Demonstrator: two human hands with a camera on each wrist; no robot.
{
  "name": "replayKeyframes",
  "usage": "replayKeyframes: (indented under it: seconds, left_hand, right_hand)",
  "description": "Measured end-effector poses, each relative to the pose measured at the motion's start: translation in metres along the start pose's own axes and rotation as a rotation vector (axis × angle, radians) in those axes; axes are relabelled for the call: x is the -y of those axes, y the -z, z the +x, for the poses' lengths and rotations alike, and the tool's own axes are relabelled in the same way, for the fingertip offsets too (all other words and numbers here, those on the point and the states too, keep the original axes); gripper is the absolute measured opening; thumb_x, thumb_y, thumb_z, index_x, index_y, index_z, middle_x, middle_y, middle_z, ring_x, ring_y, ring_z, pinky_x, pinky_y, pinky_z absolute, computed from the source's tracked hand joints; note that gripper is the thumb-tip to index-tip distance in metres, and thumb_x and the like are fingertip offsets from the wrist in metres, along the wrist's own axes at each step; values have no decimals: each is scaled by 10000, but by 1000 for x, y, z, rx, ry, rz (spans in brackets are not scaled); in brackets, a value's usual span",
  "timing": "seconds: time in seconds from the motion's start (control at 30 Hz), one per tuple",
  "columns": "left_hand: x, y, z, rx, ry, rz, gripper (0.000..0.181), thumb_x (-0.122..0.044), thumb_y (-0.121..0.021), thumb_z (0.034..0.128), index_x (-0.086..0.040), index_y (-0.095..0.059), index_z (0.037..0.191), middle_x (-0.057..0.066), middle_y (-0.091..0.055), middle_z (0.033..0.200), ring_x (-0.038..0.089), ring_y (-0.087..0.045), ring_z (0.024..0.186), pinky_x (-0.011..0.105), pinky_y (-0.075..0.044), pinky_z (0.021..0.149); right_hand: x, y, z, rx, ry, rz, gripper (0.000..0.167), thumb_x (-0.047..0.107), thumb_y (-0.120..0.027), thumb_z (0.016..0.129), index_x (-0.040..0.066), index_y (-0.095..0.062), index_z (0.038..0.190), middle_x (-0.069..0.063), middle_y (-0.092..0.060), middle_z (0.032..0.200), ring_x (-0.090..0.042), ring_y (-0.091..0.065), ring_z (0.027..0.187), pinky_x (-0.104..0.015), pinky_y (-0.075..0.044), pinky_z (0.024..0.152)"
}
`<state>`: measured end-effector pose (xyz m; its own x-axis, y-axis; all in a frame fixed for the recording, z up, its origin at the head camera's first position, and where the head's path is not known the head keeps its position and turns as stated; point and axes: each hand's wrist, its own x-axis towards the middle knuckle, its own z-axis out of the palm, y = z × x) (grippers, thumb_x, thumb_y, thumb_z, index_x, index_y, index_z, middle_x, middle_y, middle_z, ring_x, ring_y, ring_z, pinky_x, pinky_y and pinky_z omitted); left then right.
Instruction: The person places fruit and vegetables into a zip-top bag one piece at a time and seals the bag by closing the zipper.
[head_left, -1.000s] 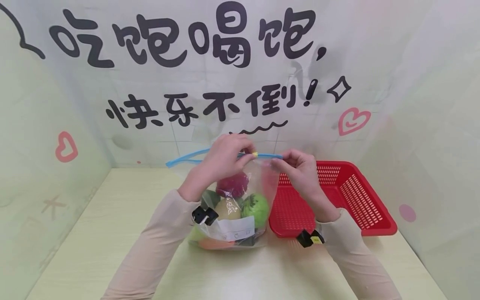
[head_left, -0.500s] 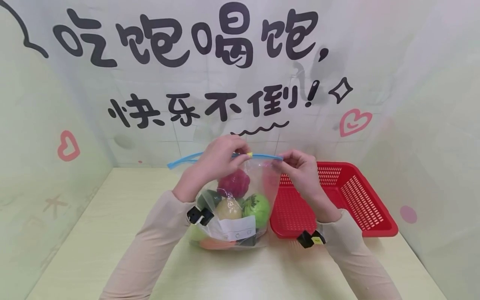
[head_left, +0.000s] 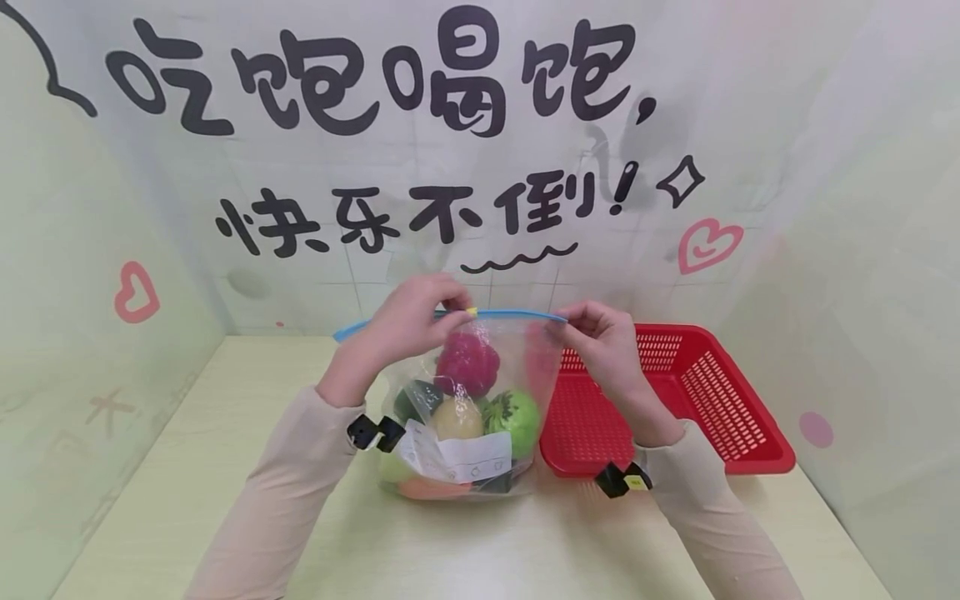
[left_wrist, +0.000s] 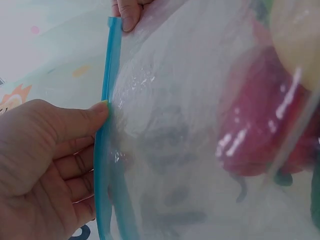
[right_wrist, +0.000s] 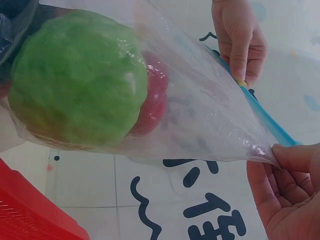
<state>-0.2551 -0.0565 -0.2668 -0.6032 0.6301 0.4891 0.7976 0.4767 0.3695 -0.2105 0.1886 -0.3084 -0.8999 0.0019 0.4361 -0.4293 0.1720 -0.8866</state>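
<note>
A clear zip bag [head_left: 517, 354] filled with colourful produce stands on the table in the head view. My left hand [head_left: 412, 315] pinches the yellow slider [head_left: 472, 312] on its blue zip strip [head_left: 521, 313], near the middle. The strip is joined right of the slider; in the left wrist view it splits in two below my fingers. My right hand [head_left: 606, 343] pinches the bag's top right corner. Through the plastic show a magenta pepper-like piece [head_left: 467, 364], a round green piece [head_left: 512, 422], a pale yellow piece [head_left: 457, 418] and a white paper label [head_left: 468, 460].
A red perforated plastic basket [head_left: 738, 417] stands on the table right of the bag, behind my right forearm. A wall sheet [head_left: 300, 167] with black lettering rises behind. The pale table [head_left: 225, 433] extends left and in front of the bag.
My left hand has slid left along the zip with the yellow slider, and the joined stretch of strip has grown longer. My right hand holds the same corner, almost still.
</note>
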Motion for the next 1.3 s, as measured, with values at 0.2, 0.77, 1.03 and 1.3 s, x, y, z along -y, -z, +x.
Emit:
replayKeyframes:
  seconds: [0.2,0.77,1.03,1.3]
  left_hand:
    - [5,5,-7,-5,-3,-11,50,-46,-681,832,-2,-663,816,71,-634,780,195,-609,756,335,-531,730]
    - [27,18,-30,-30,-9,-1,54,5,-684,812,-13,-649,775,57,-619,742,193,-590,721,345,-517,701]
    - [38,27,-43,-54,-9,-8,75,29,-680,808,-28,-650,768,30,-615,733,171,-580,705,342,-509,681]
    - [47,31,-51,-92,-79,-10,95,40,-697,787,-46,-658,775,-11,-620,736,143,-582,693,312,-509,655]
  right_hand:
    - [0,0,-1,-2,6,-5,135,-31,-659,837,-122,-638,935,87,-672,746,-79,-644,695,-232,-564,694]
    - [0,0,-4,0,14,-7,139,-21,-659,841,-122,-640,934,81,-673,749,-87,-651,694,-242,-566,695]
    - [-1,2,-4,-1,-5,-8,146,-17,-657,845,-116,-636,950,71,-672,763,-98,-656,710,-250,-566,714]
    - [1,3,-5,-7,-17,-10,146,-25,-651,846,-115,-632,960,85,-674,765,-92,-658,722,-246,-563,724]
